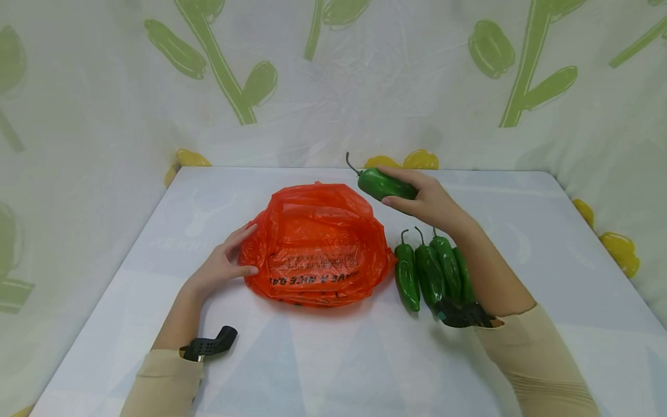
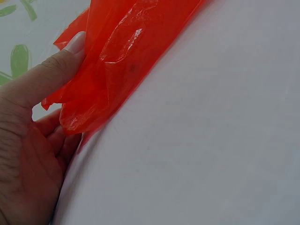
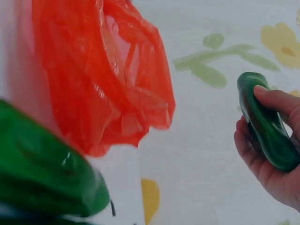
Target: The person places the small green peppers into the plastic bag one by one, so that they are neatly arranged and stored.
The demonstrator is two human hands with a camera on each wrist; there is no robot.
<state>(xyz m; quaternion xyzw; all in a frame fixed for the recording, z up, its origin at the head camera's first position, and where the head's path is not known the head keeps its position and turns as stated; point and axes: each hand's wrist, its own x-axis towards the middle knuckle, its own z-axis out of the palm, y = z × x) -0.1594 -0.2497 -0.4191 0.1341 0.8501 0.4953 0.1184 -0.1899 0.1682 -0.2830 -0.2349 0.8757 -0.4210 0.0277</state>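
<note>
My right hand grips a glossy green pepper with a long curved stem, raised above the table to the right of the bag. In the right wrist view the thumb lies along one side of this pepper and the fingers curl round the other. A crumpled red plastic bag stands with its mouth spread wide and dark printing on it. My left hand rests against the bag's left side, thumb and fingers spread apart. In the left wrist view the thumb touches the red plastic, with some fingers partly behind it.
Several more green peppers lie side by side just right of the bag, partly beneath my right forearm. The white table carries pale patterns. Behind its far edge hangs a whitish sheet with green and yellow plant prints.
</note>
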